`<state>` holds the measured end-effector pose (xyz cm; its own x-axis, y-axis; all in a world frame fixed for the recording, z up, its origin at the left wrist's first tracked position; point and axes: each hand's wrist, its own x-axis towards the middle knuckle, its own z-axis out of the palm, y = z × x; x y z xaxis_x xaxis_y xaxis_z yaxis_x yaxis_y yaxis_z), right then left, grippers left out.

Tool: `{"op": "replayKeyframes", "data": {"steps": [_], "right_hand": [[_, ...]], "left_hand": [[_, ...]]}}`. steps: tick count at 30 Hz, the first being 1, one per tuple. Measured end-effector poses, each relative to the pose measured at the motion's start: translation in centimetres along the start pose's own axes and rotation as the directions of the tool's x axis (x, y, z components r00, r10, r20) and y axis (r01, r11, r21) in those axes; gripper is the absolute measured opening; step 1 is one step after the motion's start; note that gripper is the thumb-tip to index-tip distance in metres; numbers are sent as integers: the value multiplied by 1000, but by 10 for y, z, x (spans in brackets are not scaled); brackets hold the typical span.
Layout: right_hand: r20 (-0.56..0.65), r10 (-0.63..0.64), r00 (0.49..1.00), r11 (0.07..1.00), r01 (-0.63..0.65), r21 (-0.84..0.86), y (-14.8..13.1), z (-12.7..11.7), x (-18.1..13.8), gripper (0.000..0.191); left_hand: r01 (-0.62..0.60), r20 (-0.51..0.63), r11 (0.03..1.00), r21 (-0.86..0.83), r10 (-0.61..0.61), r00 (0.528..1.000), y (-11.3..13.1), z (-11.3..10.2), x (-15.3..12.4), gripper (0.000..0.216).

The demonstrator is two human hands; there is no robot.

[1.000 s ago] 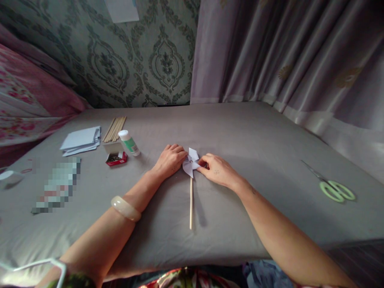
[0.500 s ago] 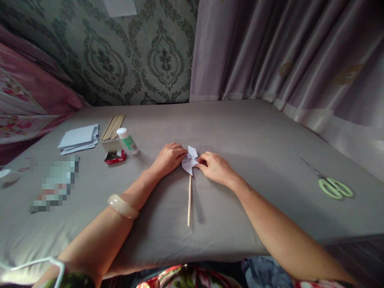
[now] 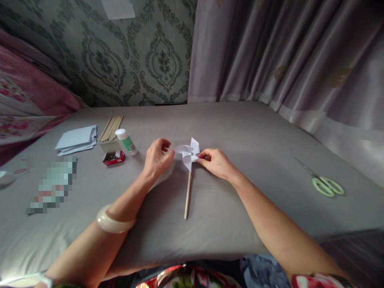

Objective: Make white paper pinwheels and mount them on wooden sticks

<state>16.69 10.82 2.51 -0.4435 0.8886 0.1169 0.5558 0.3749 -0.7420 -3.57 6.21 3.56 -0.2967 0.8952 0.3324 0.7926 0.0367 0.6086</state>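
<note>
A white paper pinwheel [image 3: 187, 157] sits in the middle of the bed-like grey surface, with a small shiny pin at its centre. Its wooden stick [image 3: 187, 196] points down toward me. My right hand [image 3: 216, 162] pinches the pinwheel's right blade between thumb and fingers. At the other side, my left hand [image 3: 159, 158] is beside the tip of the left blade, its fingers curled but parted from the thumb. Whether that thumb touches the blade I cannot tell. A pale bangle [image 3: 115, 220] circles my left forearm.
To the left lie a glue stick [image 3: 126, 142], a red box of small pins [image 3: 114, 157], several wooden sticks [image 3: 111, 129], a stack of white paper [image 3: 76, 140] and a blurred-out packet [image 3: 54, 186]. Green-handled scissors [image 3: 325, 185] lie at right.
My left hand has drawn back leftward from the pinwheel's centre, uncovering the left blade. My right hand stays at the right blade. The view has shifted slightly.
</note>
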Motion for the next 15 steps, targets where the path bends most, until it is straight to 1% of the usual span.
{"op": "replayKeyframes", "data": {"steps": [1,3,5,7,9,11,13,15], "right_hand": [[-35,-7,999,1000,8,5,-2,-1,0,8],[-100,-27,995,1000,28,9,-6,-2,-1,8],[-147,-40,988,999,41,5,-8,-2,-2,7],[-163,-42,986,999,42,-2,-8,-1,-2,7],[-146,-42,988,999,43,1,-8,3,-4,7],[-104,-45,994,999,45,2,-6,7,-5,7],[-63,-52,997,999,51,-16,-6,10,-6,7],[-34,-61,998,997,60,-40,-5,13,-7,8]], "left_hand": [[74,33,997,-33,-73,997,4,-3,-1,25],[182,153,980,-81,-168,974,11,-6,-4,37],[258,284,957,-131,-213,935,16,-4,-8,50],[344,395,910,-233,-235,888,20,2,-12,51],[433,469,821,-371,-237,851,24,8,-16,43],[500,510,728,-469,-239,826,26,12,-19,31],[539,533,677,-501,-250,808,27,14,-21,20],[569,550,657,-495,-271,790,28,14,-21,14]]}}
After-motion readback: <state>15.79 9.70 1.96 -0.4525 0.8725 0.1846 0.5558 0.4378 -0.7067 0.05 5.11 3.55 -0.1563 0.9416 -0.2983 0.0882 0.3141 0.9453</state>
